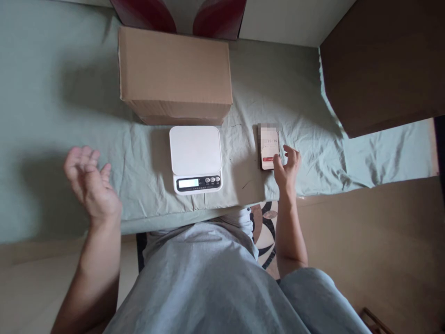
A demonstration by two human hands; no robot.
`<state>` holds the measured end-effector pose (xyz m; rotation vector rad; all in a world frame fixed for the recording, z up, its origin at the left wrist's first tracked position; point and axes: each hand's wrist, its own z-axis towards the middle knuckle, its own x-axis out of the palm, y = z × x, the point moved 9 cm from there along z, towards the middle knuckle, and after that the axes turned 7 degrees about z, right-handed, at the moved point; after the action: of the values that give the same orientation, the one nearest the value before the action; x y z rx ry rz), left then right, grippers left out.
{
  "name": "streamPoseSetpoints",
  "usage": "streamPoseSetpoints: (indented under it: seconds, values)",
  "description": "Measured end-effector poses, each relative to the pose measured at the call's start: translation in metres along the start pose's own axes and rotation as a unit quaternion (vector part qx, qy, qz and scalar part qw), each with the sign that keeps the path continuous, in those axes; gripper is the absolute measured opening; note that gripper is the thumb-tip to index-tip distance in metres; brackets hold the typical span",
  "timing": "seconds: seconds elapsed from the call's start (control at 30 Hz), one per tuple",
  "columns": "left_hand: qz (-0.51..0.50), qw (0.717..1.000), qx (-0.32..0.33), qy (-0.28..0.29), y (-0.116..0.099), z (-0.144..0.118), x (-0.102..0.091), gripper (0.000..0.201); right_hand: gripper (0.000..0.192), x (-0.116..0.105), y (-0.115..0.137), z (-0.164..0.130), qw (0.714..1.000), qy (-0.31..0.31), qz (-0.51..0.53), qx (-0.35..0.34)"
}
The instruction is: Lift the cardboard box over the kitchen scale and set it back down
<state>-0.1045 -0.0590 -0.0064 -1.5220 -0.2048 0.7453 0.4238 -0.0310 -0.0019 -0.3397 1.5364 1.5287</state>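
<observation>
A white kitchen scale (195,158) with a lit display and small buttons sits on the pale green sheet (52,116) near its front edge. To its right lies a phone (269,146) with its screen on. My right hand (287,169) rests beside the phone, and a fingertip touches the lower right of the screen. My left hand (91,184) is raised over the sheet, left of the scale, fingers apart and palm turned up, holding nothing.
A closed cardboard box (174,75) stands just behind the scale. A dark brown box or board (382,65) overhangs the sheet at the upper right. Something red (208,16) leans behind the box. A patterned rug (266,232) shows below the edge.
</observation>
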Motion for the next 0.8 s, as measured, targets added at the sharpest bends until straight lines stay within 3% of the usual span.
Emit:
streamPoseSetpoints:
  seconds: [0.17,0.33,0.57,0.8]
  values:
    - [0.007,1.0,-0.003,-0.002,-0.001,0.001,0.0,0.073,0.069,0.02,0.005,0.009,0.998,0.045,-0.047,0.021]
    - [-0.008,1.0,-0.001,-0.002,0.002,0.002,-0.003,0.075,0.085,0.031,0.012,0.019,0.995,0.054,-0.081,0.03]
    - [-0.029,1.0,-0.002,-0.011,0.004,0.001,-0.006,0.076,0.086,0.033,0.014,0.021,0.993,0.065,-0.093,0.043]
    - [0.001,1.0,-0.001,-0.006,0.006,0.002,-0.006,0.074,0.083,0.035,0.015,0.021,0.995,0.048,-0.081,0.012]
